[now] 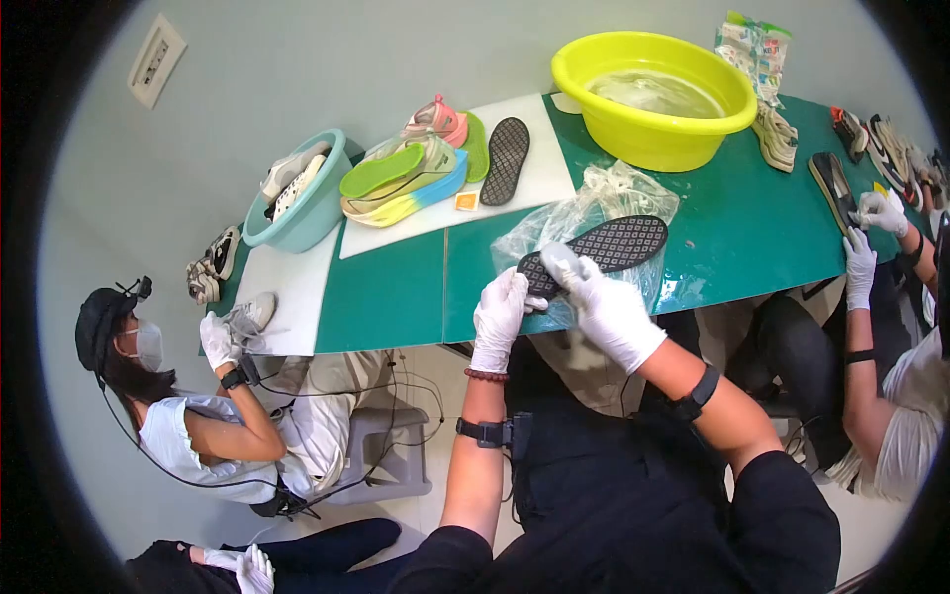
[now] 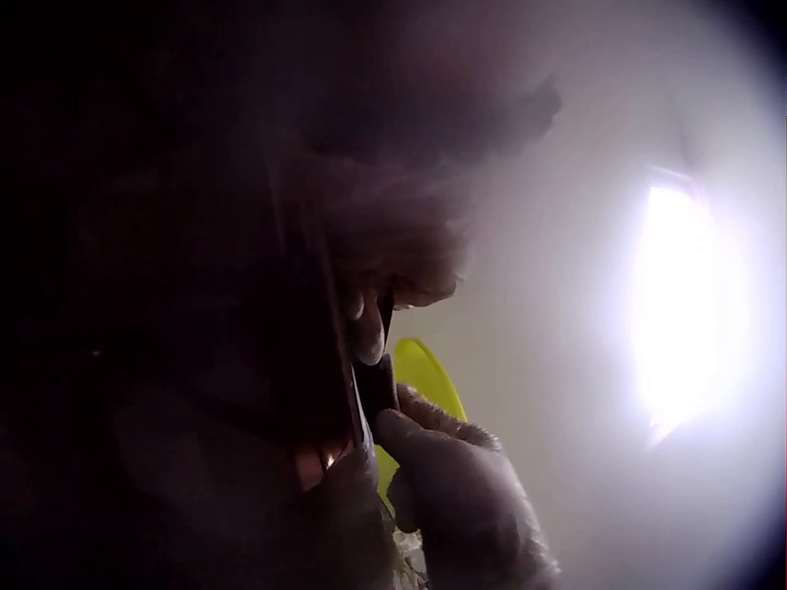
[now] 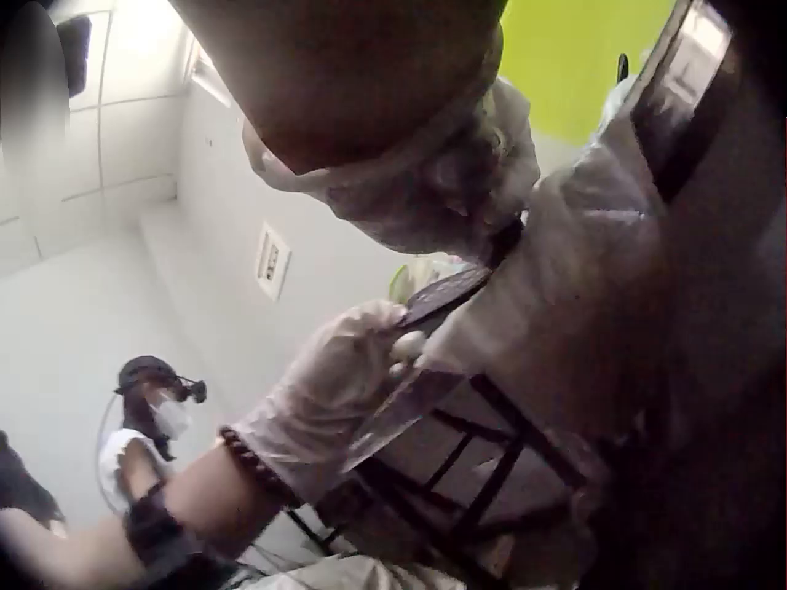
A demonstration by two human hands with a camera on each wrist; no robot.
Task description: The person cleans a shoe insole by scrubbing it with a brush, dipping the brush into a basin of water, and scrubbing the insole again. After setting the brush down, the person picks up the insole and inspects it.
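Observation:
A black insole with a diamond grid pattern lies tilted over a crumpled clear plastic bag near the table's front edge. My gloved left hand grips its near left end, thumb and fingers at the edge; the same grip shows in the right wrist view, with the insole seen edge-on. Against the upper face, my gloved right hand holds a pale grey rounded piece, whose kind I cannot tell. The left wrist view is dark, with the insole mostly in shadow.
Behind the bag stands a yellow basin of cloudy water. A second black insole and coloured soles lie on a white board. A blue basin holds shoes. People work at both sides; a stool stands left.

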